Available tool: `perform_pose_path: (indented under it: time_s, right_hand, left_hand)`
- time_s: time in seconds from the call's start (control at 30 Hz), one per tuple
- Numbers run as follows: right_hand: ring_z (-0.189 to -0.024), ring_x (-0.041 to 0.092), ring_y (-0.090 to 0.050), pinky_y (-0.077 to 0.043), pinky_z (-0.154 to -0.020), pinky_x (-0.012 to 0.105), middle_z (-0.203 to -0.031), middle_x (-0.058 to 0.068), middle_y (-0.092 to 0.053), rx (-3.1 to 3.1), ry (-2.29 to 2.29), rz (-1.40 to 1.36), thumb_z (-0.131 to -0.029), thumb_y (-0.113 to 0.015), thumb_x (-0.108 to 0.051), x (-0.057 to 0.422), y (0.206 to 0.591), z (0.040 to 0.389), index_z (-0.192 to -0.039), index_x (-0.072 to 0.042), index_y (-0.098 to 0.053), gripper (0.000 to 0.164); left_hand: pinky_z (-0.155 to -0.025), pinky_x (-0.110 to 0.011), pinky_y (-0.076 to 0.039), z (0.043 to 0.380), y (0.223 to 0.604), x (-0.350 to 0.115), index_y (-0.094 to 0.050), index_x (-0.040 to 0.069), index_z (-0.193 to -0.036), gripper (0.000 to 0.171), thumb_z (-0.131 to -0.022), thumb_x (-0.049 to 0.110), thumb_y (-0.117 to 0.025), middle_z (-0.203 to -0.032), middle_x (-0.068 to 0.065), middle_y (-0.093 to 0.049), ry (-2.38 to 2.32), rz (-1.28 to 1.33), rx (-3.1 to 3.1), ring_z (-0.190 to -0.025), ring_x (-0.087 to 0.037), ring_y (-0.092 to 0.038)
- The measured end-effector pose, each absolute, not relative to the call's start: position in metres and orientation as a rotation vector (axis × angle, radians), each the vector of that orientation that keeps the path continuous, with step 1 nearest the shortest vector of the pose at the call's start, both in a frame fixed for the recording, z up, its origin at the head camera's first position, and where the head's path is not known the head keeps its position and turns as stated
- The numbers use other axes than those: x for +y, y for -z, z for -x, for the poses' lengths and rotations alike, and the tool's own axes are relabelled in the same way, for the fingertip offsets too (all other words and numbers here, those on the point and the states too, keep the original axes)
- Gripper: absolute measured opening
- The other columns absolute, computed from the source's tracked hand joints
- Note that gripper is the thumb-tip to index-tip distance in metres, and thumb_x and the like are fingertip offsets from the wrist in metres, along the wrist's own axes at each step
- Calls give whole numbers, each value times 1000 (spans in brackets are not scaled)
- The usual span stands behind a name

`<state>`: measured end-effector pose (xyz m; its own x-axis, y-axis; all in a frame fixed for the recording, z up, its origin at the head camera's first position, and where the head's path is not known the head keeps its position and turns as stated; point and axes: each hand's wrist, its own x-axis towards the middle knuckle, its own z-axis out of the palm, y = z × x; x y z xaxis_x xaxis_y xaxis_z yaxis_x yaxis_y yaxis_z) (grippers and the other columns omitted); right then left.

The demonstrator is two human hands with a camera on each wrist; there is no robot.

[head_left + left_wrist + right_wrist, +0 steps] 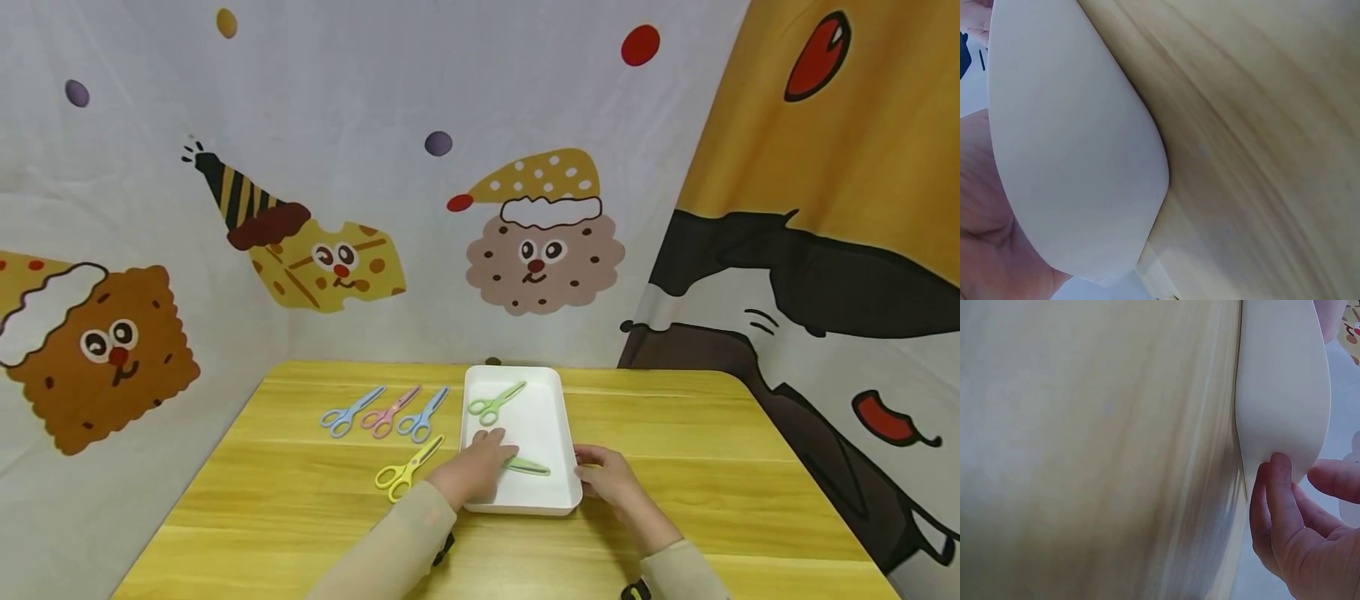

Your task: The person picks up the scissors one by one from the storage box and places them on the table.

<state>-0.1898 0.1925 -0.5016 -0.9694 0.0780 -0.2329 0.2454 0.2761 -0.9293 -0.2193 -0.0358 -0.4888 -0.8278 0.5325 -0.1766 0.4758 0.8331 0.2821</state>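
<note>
A white tray (528,500) stands on the table before me. My left hand (480,467) reaches over its left wall, on top of a pair of green scissors whose blades (529,467) stick out to the right; the handles are hidden under it, and I cannot tell whether the fingers grip them. In the left wrist view the palm (985,212) shows behind the tray wall (1079,137). My right hand (606,475) holds the tray's right side, fingers on the outer wall and thumb (1338,481) at the rim. Farther back in the tray lie other green scissors (495,405).
Left of the tray lie blue scissors (352,412), pink scissors (391,412), more blue scissors (424,415) and, nearer me, yellow scissors (408,468). The wooden table (675,433) ends at a patterned cloth (390,100) behind.
</note>
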Motion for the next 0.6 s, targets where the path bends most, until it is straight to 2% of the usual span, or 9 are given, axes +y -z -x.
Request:
perform_pose_path:
  time_s: [0.13, 0.37, 0.47, 0.6]
  right_hand:
    - [-89, 24, -63, -57, -72, 38, -115, 27, -57, 2395, 1782, -314, -86, -54, 8, 193, 501, 189, -125, 11, -53, 38]
    - [-90, 25, -63, -57, -73, 40, -115, 28, -56, 2381, 1803, -315, -86, -55, 9, 192, 500, 189, -125, 12, -52, 39]
    - [-90, 25, -63, -57, -73, 40, -114, 28, -56, 2382, 1808, -320, -85, -55, 10, 191, 499, 189, -124, 13, -52, 39]
    - [-89, 24, -63, -57, -73, 40, -114, 28, -55, 2382, 1808, -316, -85, -55, 10, 191, 498, 189, -124, 13, -52, 39]
  left_hand:
    - [-102, -40, -43, 220, 488, -38, -52, 17, -135, 72, -69, -8, -64, -145, -13, -37, -337, -802, 2788, -129, -31, -38]
    - [-102, -39, -43, 222, 490, -39, -54, 13, -132, 60, -76, -9, -62, -138, -15, -45, -381, -793, 2800, -124, -29, -46]
    - [-97, -35, -47, 224, 491, -39, -59, 12, -126, 54, -76, -7, -64, -127, -11, -50, -358, -807, 2817, -112, -23, -50]
    - [-85, -28, -49, 227, 493, -40, -62, 13, -121, 51, -74, -5, -66, -112, -5, -51, -359, -799, 2833, -97, -17, -46]
